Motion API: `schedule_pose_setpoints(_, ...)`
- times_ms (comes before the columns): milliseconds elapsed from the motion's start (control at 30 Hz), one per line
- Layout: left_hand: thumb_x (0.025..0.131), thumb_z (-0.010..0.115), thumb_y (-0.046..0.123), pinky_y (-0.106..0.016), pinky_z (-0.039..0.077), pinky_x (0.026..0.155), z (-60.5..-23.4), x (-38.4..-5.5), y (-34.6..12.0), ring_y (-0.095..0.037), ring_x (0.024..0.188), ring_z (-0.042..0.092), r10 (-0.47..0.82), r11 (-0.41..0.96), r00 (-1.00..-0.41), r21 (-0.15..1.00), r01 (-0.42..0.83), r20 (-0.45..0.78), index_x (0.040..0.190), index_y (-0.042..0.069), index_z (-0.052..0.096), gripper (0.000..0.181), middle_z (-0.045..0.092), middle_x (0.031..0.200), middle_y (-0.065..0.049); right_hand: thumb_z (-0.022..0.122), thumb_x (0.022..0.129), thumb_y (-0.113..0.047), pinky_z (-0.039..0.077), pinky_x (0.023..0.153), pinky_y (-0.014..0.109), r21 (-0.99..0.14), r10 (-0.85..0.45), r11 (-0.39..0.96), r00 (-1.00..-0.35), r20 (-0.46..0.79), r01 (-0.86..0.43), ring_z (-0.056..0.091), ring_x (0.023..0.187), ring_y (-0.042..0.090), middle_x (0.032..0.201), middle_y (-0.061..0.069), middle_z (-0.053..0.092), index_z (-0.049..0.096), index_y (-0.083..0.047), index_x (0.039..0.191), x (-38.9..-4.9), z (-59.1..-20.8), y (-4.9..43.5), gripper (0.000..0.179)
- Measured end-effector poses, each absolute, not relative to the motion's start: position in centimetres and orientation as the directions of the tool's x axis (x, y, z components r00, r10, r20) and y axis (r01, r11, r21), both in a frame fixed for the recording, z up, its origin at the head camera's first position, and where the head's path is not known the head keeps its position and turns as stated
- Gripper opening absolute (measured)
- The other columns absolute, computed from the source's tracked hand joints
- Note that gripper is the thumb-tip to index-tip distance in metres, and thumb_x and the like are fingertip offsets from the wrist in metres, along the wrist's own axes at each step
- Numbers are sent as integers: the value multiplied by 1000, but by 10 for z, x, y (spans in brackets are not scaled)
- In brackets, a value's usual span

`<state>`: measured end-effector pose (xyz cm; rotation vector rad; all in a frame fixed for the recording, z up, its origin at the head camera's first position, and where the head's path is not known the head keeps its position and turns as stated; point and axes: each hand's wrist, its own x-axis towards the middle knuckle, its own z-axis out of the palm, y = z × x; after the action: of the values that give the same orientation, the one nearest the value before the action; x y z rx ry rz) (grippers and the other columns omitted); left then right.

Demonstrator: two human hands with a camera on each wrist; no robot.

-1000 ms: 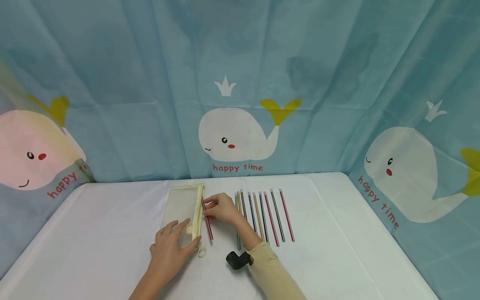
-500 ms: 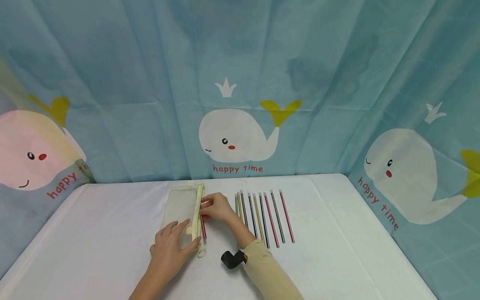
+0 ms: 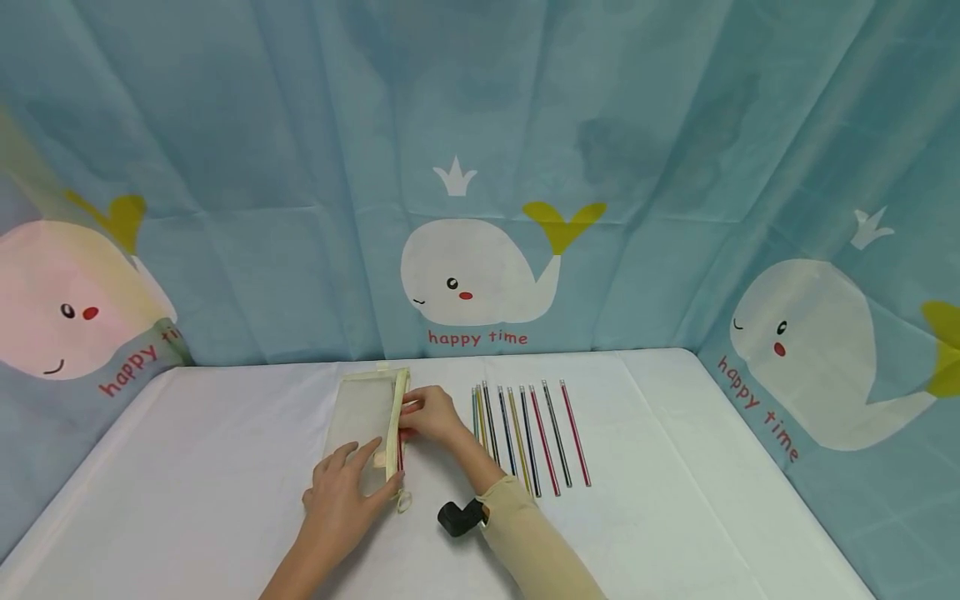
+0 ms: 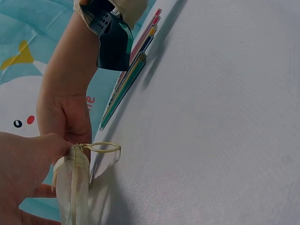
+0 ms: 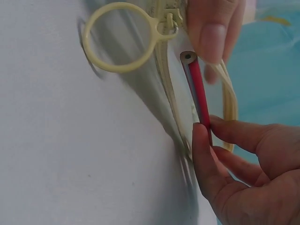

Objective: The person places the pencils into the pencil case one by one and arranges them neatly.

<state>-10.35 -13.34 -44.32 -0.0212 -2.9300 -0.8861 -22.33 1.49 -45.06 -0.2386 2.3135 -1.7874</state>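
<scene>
A pale-yellow mesh zip pouch [image 3: 363, 404] lies on the white table with its zipped side facing right. My left hand [image 3: 341, 492] grips the pouch near the zip end, thumb at the edge of the opening. My right hand [image 5: 267, 164] pinches a red pencil [image 5: 200, 93] between thumb and fingers. In the right wrist view the pencil lies between the two zip edges, its unsharpened end toward the zip slider. A cream ring pull [image 5: 121, 69] hangs from the slider. From the head view, most of the pencil is hidden by the pouch edge and my right fingers.
Several pencils [image 3: 545, 442] in red, black, yellow, blue and green lie side by side to the right of the pouch. My right forearm crosses over the nearest ones. A black wrist device [image 3: 460, 518] sits by the beige sleeve [image 3: 528, 542]. A blue whale-print curtain [image 3: 645, 283] stands behind the table.
My right hand has moved slightly left with the red pencil, from beside the pouch into its opening. The left hand stays in place on the pouch.
</scene>
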Motion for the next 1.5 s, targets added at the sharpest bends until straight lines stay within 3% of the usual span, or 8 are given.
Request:
schedule_pose_setpoints(200,94,79,43,-80,44,84,-443,-104,-133,-64,133,45,-9,835,-997,549,37,82,145,9,63,63,52,148,-30,75,87,10,63,63,32,-973,-237,231,-969,-72,16,77,67,31,84,14,74,70,13,117,-221,-452,10,30)
schedule_pose_setpoints(467,95,79,44,-79,44,84,-443,-105,-133,-64,133,45,-6,834,-997,551,39,80,146,10,62,63,52,149,-30,73,86,14,62,60,29,-976,-214,214,-974,-80,33,64,58,12,79,10,69,69,15,119,-219,-455,4,33)
schedule_pose_setpoints(667,94,79,43,-79,45,83,-444,-105,-133,-65,132,46,-7,834,-996,550,40,84,145,10,63,63,53,148,-30,72,86,14,64,63,31,-977,-194,208,-978,-75,34,67,61,15,82,13,71,69,14,119,-218,-455,2,33)
schedule_pose_setpoints(900,94,80,42,-79,44,84,-443,-104,-133,-64,132,47,-10,832,-996,553,42,91,145,10,64,62,54,147,-30,71,88,12,63,62,28,-983,-217,186,-975,-41,0,70,62,14,81,9,68,68,16,117,-218,-454,3,30)
schedule_pose_setpoints(1233,93,80,41,-80,44,85,-444,-104,-134,-66,133,44,-14,831,-996,555,38,89,145,8,63,64,52,148,-32,72,93,9,63,63,30,-988,-199,146,-978,-68,40,78,72,33,90,19,75,70,13,119,-215,-456,13,26)
schedule_pose_setpoints(1400,92,81,43,-79,45,83,-444,-105,-133,-66,130,47,-19,836,-995,547,40,102,145,10,64,64,54,146,-31,72,92,8,62,62,27,-989,-193,141,-979,-64,37,75,66,22,89,17,75,72,12,116,-215,-453,23,24)
schedule_pose_setpoints(1500,92,81,45,-79,46,82,-444,-105,-134,-66,128,49,-21,841,-994,539,41,107,144,11,65,65,55,145,-30,72,93,8,64,65,29,-990,-194,140,-979,-59,32,75,69,21,90,18,75,71,13,118,-213,-450,30,25)
